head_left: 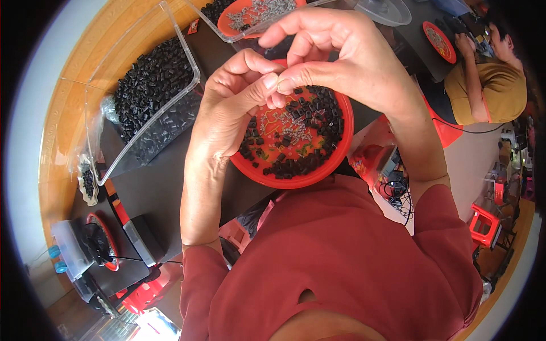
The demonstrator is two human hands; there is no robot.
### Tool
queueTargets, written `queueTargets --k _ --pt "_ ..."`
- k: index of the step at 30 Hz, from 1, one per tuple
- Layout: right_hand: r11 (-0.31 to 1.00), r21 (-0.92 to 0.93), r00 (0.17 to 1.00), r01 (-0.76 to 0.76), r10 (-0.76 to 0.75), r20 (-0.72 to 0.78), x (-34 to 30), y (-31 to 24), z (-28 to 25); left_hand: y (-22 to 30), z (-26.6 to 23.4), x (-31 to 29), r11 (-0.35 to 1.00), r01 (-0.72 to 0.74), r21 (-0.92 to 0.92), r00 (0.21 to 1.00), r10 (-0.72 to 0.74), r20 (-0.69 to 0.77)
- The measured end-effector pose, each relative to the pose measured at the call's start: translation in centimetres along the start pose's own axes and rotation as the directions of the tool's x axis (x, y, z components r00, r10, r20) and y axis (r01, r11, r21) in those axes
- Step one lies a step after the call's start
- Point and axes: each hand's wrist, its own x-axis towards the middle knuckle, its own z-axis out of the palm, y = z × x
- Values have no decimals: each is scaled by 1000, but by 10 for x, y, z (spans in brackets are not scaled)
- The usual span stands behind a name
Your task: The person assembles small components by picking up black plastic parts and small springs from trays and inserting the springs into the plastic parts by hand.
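Red patterned tray (290,182) beneath fingers (245,61)

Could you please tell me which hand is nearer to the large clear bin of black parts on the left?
Left. The left hand is just to the right of the clear bin; the right hand is farther right, beyond the left hand.

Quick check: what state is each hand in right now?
Left hand: pinched closed; anything held is hidden.
Right hand: partly curled; whether it grips anything can't be told.
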Motion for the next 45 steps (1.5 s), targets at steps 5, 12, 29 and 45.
queueTargets --k 5,12,29,45 --pt "991 127 995 -46 35 89 6 14 -2 1 3 -2 999 11 -38 997 -8 77" --pt "999 40 992 -30 35 -118 -10 84 -3 11 -11 -1 984 -158 -83 986 161 35" --pt "832 -537 967 -139 -2 -254 -29 135 10 28 -18 -8 954 -298 -34 952 299 58" --pt "831 -556 848 1 -295 -440 -13 146 6 39 -27 -6 947 -316 -60 946 320 58"
